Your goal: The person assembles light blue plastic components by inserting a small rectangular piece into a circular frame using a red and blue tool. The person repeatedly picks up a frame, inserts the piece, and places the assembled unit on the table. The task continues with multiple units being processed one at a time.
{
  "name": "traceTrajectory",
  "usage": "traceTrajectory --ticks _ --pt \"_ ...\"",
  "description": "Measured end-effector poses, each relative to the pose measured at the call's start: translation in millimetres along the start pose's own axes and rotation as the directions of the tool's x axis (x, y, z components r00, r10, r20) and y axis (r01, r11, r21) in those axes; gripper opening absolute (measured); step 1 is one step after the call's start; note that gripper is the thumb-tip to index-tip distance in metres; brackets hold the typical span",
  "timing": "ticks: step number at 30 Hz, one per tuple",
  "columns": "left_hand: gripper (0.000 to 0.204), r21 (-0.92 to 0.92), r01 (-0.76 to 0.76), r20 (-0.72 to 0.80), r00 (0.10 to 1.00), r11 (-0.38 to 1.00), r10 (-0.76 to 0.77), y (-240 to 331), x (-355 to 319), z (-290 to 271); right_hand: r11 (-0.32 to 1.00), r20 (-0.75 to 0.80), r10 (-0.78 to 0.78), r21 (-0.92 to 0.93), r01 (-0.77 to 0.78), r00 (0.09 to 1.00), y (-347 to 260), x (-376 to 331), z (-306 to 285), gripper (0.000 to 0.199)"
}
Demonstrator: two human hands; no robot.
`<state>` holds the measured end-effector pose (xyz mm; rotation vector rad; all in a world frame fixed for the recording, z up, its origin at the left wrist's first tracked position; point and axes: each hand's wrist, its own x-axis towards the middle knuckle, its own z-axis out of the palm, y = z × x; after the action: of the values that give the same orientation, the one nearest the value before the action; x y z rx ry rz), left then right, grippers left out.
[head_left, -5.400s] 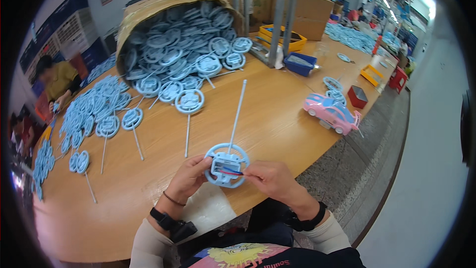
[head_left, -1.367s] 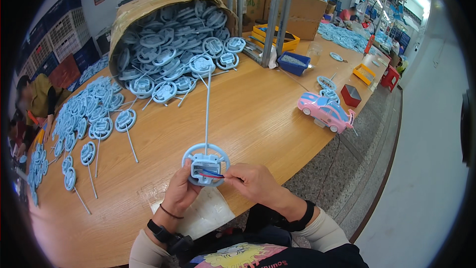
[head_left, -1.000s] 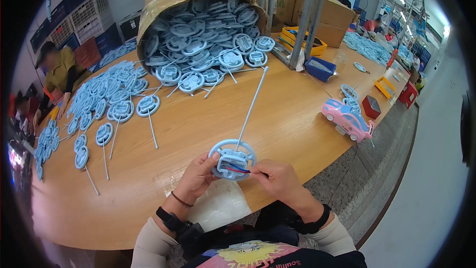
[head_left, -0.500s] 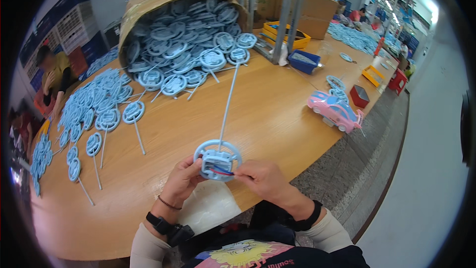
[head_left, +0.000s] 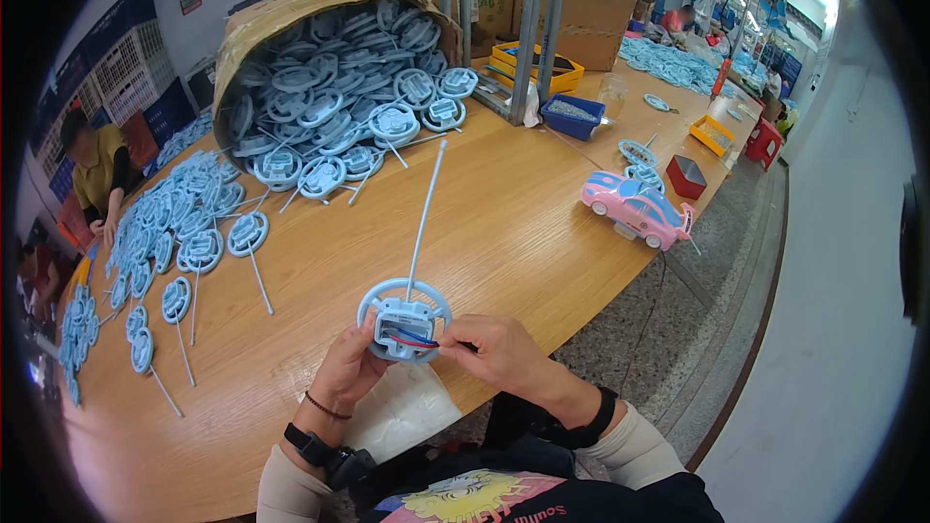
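Factory workbench of pale wood [head_left: 504,232]: both hands hold a light-blue plastic wheel-shaped toy controller with long antenna [head_left: 404,315] at the near edge, left hand [head_left: 351,368] cupping its rim, right hand [head_left: 494,353] pinching red/blue wires into its open back. Wiring looks unfinished, w/ finished-looking units in rows [head_left: 184,242] at left and many more spilling from a tipped cardboard drum [head_left: 252,24] beyond.

The ring-shaped part [head_left: 404,318] with its long stem is pale blue, with red and blue wires [head_left: 415,340] in its middle. The surface [head_left: 504,223] is honey-brown wood grain. The toy car [head_left: 635,209] is pink with pale blue windows, and the trays [head_left: 573,118] are dark blue, yellow and red.
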<state>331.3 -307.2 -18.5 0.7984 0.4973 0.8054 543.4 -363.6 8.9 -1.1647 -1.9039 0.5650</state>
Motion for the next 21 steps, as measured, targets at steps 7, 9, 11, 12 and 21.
traceTrajectory --ticks 7,9,11,12,21 --pt "0.038 0.214 -0.155 -0.315 0.924 0.964 0.219 32.8 -14.8 -62.3 0.975 0.064 0.195 0.095 -0.201 0.979 -2.4 -7.1 -17.1 0.013" --pt "0.036 0.305 -0.382 -0.384 0.789 0.872 0.480 60.9 -33.7 -111.4 0.953 0.000 0.294 0.071 -0.294 0.956 -10.9 -22.7 -42.8 0.016" --pt "0.034 0.281 -0.530 -0.555 0.590 0.800 0.586 104.2 -53.5 -159.9 0.939 -0.122 0.341 0.092 -0.331 0.932 -6.0 -41.9 -63.7 0.013" --pt "0.033 0.286 -0.569 -0.578 0.540 0.771 0.612 126.9 -57.9 -179.8 0.902 -0.147 0.423 0.161 -0.401 0.894 -6.7 -52.4 -75.8 0.013" --pt "0.072 0.788 0.609 -0.075 0.237 -0.088 0.969 186.0 -65.8 -284.7 0.894 -0.466 0.442 0.165 -0.416 0.766 -64.6 -77.8 -152.9 0.015"
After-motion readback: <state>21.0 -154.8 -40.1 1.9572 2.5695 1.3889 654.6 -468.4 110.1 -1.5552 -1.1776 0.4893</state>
